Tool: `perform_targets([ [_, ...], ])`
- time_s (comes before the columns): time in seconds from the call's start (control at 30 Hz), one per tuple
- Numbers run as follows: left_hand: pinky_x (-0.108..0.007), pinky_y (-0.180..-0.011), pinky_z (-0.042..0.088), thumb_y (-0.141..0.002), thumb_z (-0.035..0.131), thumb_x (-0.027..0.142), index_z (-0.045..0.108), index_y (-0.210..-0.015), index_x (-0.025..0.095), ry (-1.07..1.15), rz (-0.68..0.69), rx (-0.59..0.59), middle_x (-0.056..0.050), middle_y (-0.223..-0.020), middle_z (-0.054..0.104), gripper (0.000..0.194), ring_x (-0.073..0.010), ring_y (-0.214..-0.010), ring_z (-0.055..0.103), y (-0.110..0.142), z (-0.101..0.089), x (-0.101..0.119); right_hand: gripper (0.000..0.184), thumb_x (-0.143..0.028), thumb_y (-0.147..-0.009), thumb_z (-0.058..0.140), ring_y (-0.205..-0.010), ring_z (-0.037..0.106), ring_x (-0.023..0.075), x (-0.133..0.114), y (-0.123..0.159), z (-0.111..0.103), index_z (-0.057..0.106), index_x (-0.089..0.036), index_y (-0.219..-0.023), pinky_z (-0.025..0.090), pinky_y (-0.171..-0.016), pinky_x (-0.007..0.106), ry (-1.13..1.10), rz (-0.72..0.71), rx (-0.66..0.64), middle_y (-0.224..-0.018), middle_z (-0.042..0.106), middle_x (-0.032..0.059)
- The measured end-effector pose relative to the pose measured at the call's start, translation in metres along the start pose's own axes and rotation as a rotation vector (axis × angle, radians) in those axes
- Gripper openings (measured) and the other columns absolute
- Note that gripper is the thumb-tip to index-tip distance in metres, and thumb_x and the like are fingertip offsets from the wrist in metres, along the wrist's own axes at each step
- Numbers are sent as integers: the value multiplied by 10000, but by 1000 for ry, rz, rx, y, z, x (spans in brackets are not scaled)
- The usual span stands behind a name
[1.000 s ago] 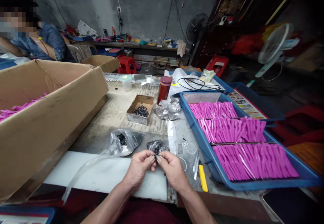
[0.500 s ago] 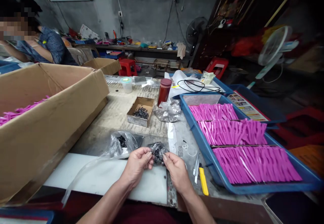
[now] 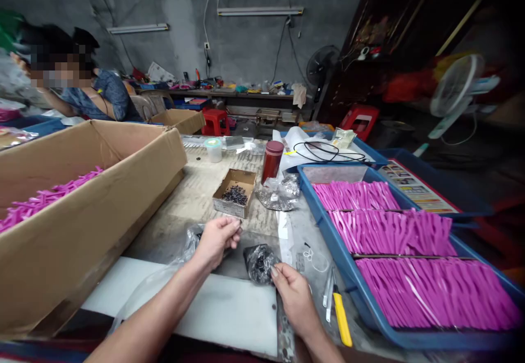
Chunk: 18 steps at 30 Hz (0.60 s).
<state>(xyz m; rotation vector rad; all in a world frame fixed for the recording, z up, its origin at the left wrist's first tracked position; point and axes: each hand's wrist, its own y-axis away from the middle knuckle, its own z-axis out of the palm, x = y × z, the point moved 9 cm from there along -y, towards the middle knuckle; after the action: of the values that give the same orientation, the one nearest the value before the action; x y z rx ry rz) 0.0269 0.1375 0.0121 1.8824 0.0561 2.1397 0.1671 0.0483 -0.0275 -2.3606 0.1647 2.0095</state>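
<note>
My right hand [image 3: 294,296] pinches the edge of a small clear plastic bag [image 3: 261,263] with dark little pieces in it, resting on the table. My left hand [image 3: 218,241] is raised apart from that bag, just in front of a small cardboard box [image 3: 229,208] of small dark screw-like parts. Its thumb and fingertips are pressed together; whatever they may hold is too small to make out. Partly behind the left hand lies another clear plastic bag [image 3: 191,238] with dark contents. A white board [image 3: 229,303] lies under my forearm.
A large carton [image 3: 102,215] of pink pieces stands left. On the right is a blue tray [image 3: 328,226] with rows of pink pieces. A yellow-handled tool [image 3: 342,319], a red-brown canister [image 3: 272,162] and a crumpled bag [image 3: 279,193] are nearby. A person [image 3: 112,92] sits far left.
My left hand has let go of the small bag and moved up and left toward the cardboard box. My right hand stays at the bag's edge. The view has shifted slightly.
</note>
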Motion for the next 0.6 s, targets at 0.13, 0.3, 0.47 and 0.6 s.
perform_targets([
  [0.13,-141,-338,328,-599,553,274,479,-552,116,-207,134,95,44,-451,473,181,-34,-345,407,-42,-15,39,224,-287,-775,385,-558,433,120,-19,-2,5,491,-168,-619,320,-517,210,341,-191,8,-566,459,-15],
  [0.3,-172,-363,343,-631,499,243,502,-601,118,-346,199,130,47,-450,456,128,-56,-355,413,-74,-18,61,181,-151,-756,393,-663,473,148,-33,-5,25,546,-172,-662,327,-622,245,737,-412,-22,-655,520,25],
  [0.47,-191,-426,315,-615,525,223,558,-608,145,-557,265,112,63,-410,451,85,-81,-390,411,-41,-34,62,182,-77,-713,429,-712,484,160,-22,-11,33,578,-182,-712,308,-662,257,962,-395,-79,-717,549,38],
  [0.6,-202,-488,293,-658,471,207,556,-541,160,-1025,290,39,34,-473,508,152,-105,-489,454,-4,-50,48,150,-90,-706,453,-721,497,171,-16,-16,35,571,-182,-706,291,-650,267,1069,-323,-137,-742,564,41],
])
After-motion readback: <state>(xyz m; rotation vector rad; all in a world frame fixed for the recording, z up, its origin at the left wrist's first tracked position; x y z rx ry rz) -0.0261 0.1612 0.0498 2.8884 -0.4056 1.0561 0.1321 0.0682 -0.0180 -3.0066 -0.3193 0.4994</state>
